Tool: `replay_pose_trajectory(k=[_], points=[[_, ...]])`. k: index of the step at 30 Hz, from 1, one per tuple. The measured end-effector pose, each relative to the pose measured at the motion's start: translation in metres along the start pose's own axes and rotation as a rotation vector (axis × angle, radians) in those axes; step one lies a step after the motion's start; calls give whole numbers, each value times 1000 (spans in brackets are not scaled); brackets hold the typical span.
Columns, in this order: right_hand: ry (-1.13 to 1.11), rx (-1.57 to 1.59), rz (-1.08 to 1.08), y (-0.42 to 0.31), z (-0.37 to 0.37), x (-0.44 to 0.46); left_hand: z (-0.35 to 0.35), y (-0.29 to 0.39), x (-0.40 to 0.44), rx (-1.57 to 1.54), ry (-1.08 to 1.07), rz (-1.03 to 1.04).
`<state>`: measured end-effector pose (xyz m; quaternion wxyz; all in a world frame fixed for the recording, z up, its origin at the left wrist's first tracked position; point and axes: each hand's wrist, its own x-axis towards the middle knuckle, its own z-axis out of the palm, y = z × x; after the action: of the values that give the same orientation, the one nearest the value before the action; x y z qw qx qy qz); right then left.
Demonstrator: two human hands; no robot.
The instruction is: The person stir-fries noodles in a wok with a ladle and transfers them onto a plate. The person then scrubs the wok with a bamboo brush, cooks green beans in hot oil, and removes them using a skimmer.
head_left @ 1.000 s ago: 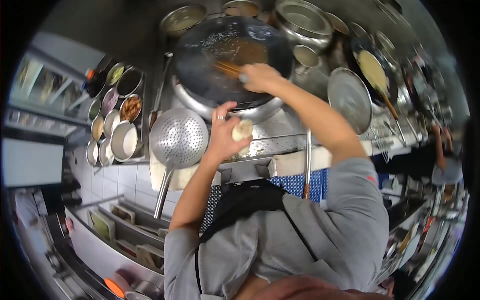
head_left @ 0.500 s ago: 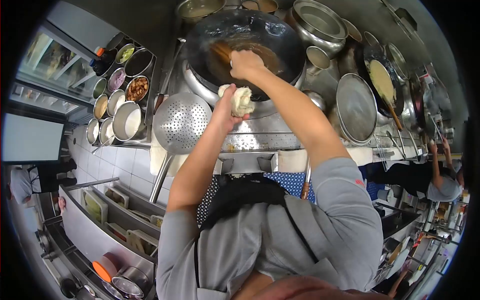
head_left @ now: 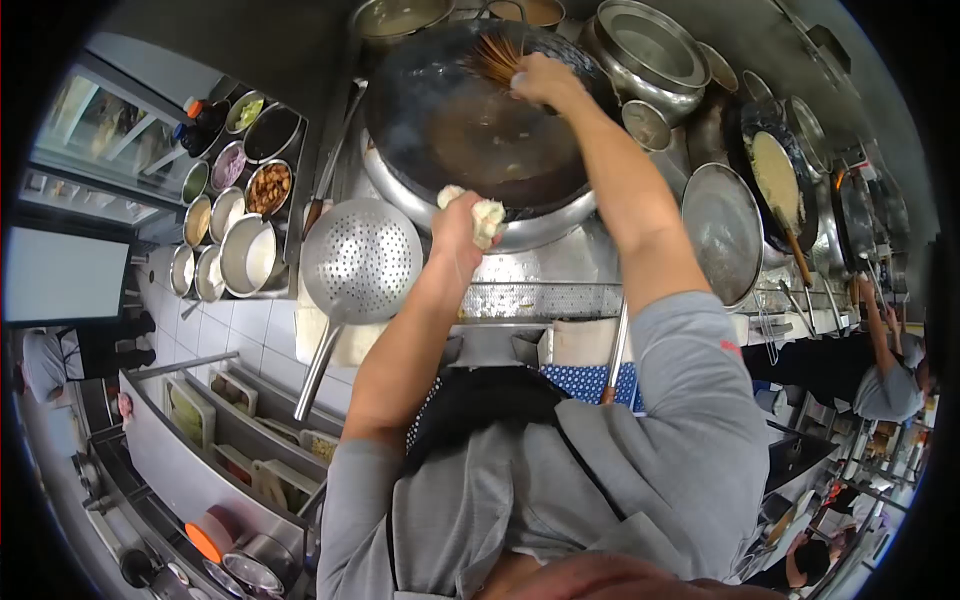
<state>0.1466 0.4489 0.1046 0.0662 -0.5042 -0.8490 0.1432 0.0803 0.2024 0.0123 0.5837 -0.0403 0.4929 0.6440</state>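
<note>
A large dark wok sits on the stove ring with some brownish liquid in its bottom. My right hand is closed around a bamboo wok brush, whose bristles rest against the wok's far inner wall. At the near rim, my left hand is closed on a bunched white cloth, which touches or nearly touches the rim. Just left of that hand lies a perforated strainer with its long handle pointing toward me.
Several metal pots of ingredients stand at the left. Lidded pots and a round mesh strainer are on the right, beside another wok with a pale round ladle-like tool. A person works at far right.
My right hand and the brush have moved from the wok's middle to its far right wall. My left hand with the cloth has shifted slightly toward me.
</note>
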Motion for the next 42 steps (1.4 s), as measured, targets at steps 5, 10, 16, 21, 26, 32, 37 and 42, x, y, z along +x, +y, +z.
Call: replay_pose_trajectory(k=[5, 10, 16, 21, 26, 32, 37, 42], points=[[-149, 77, -6, -28, -10, -69, -8, 2, -12, 129, 8, 77], [-20, 166, -35, 17, -50, -184, -31, 38, -58, 202, -74, 131], [117, 678, 203, 78, -57, -319, -44, 78, -101, 346, -80, 207], [307, 827, 152, 125, -15, -381, -30, 92, -119, 460, -60, 396], [402, 978, 276, 118, 3, -433, -11, 99, -130, 600, -44, 628], [503, 1070, 281, 109, 10, -460, 3, 111, -113, 752, 27, 941], [576, 1101, 280, 100, 8, -472, 7, 113, -105, 807, 122, 1151], [655, 1097, 293, 101, 20, -476, -4, 103, -113, 803, 113, 1280]])
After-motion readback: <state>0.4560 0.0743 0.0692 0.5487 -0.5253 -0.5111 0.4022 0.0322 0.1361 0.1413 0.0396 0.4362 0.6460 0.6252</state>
